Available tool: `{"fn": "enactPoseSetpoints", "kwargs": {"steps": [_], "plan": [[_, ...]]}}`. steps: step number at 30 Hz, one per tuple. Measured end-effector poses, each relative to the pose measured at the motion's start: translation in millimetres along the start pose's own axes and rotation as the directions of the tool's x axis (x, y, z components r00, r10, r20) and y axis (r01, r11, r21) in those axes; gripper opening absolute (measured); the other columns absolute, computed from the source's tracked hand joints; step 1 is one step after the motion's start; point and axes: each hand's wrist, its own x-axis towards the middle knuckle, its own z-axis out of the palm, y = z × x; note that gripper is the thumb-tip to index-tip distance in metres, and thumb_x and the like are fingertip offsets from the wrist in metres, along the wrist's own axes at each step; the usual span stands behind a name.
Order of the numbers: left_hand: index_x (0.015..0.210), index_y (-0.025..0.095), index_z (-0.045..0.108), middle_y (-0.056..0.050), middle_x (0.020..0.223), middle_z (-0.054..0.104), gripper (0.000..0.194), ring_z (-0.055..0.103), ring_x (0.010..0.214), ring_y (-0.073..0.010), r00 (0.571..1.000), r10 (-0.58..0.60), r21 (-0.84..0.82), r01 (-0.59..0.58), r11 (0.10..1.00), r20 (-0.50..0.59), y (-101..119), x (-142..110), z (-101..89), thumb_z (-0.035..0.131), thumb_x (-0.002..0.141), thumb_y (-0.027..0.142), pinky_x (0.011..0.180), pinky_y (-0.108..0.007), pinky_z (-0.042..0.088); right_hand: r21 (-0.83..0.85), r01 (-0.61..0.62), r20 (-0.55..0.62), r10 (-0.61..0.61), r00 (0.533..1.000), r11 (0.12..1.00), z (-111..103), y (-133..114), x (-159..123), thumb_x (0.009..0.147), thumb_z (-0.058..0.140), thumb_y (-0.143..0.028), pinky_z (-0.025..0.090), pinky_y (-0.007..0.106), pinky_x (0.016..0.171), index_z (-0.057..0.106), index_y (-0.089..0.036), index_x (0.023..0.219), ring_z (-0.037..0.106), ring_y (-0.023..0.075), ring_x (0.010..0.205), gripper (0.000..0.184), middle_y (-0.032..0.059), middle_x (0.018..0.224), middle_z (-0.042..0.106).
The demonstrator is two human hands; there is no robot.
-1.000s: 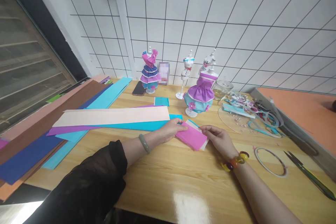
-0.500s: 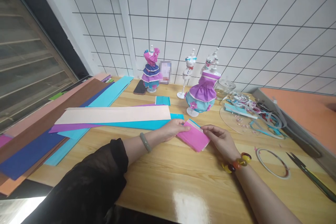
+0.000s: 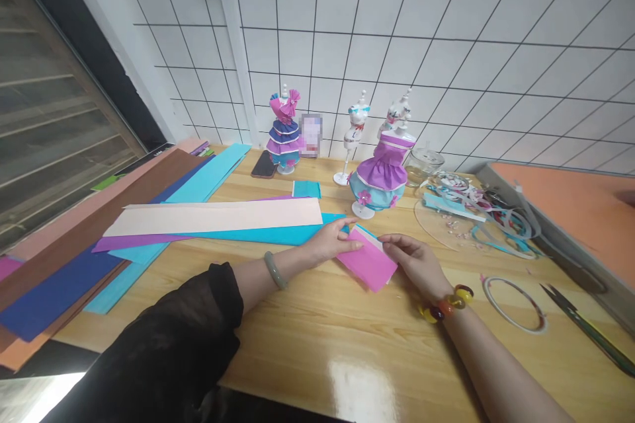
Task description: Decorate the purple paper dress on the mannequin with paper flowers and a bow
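Observation:
A small rectangle of pink paper (image 3: 366,264) is held up just above the table, tilted, with a whitish strip along its upper right edge and a bit of blue behind it. My left hand (image 3: 331,242) grips its left corner, thumb on the pink face. On the other side, my right hand (image 3: 411,262) pinches the paper near its upper right edge between thumb and fingertips. Beyond my hands stands a mini dress form in a purple and light-blue paper dress (image 3: 381,172). A small turquoise paper piece (image 3: 306,190) lies farther back.
Long coloured paper strips (image 3: 223,217) spread over the left side. Another dressed form (image 3: 285,132), a bare form (image 3: 355,132) and a phone (image 3: 264,164) stand or lie at the back. On the right are tangled ribbons (image 3: 496,215), a tape roll (image 3: 516,304) and scissors (image 3: 588,330).
My left hand has shifted slightly, its index finger now lifted higher near the paper's upper corner. The pink paper has tipped a little; my right hand stays nearly in place.

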Motion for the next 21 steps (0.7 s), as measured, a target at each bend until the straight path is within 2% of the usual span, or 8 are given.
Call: {"fn": "enactPoseSetpoints", "kwargs": {"steps": [6,15,18,21], "plan": [[0.129,0.018,0.041,-0.005,0.081,0.065,0.078,0.061,0.071,-0.0142,0.998,-0.015,-0.001,0.015,1.000,-0.058,5.9,-0.4,2.0,0.076,0.061,0.034,0.068,-0.026,0.045,0.050,-0.001,0.051,-0.002,0.999,0.999,0.4,3.0,1.2,0.069,0.066,-0.043,0.048,0.029,0.067,0.067,-0.020,0.086,0.061,0.0158,0.070,0.029,0.0037,0.082,0.069],[0.125,0.017,0.046,-0.006,0.084,0.065,0.074,0.061,0.071,-0.0132,0.996,-0.033,-0.018,0.032,0.999,-0.082,-0.1,3.6,-1.5,0.076,0.060,0.035,0.068,-0.025,0.044,0.034,0.041,-0.022,-0.040,0.999,0.999,0.1,0.2,-1.0,0.069,0.066,-0.042,0.048,0.030,0.067,0.067,-0.020,0.085,0.061,0.0173,0.072,0.028,0.0047,0.082,0.069],[0.126,0.017,0.045,-0.007,0.087,0.065,0.073,0.061,0.073,-0.0140,0.999,-0.006,0.027,0.008,1.000,-0.050,-0.7,2.9,-1.8,0.075,0.062,0.036,0.069,-0.026,0.045,0.035,0.025,-0.034,-0.024,0.999,0.999,0.3,0.1,-1.5,0.069,0.066,-0.041,0.047,0.028,0.065,0.067,-0.019,0.085,0.060,0.0162,0.069,0.027,0.0040,0.079,0.068],[0.130,0.020,0.041,-0.005,0.082,0.065,0.074,0.061,0.071,-0.0138,0.999,0.041,0.107,-0.042,0.993,0.012,-1.0,1.1,-1.5,0.072,0.065,0.039,0.065,-0.025,0.045,0.001,0.032,0.001,-0.032,0.999,0.999,1.1,0.7,-1.6,0.070,0.065,-0.042,0.047,0.028,0.063,0.067,-0.019,0.086,0.060,0.0160,0.068,0.028,0.0040,0.079,0.068]]}}
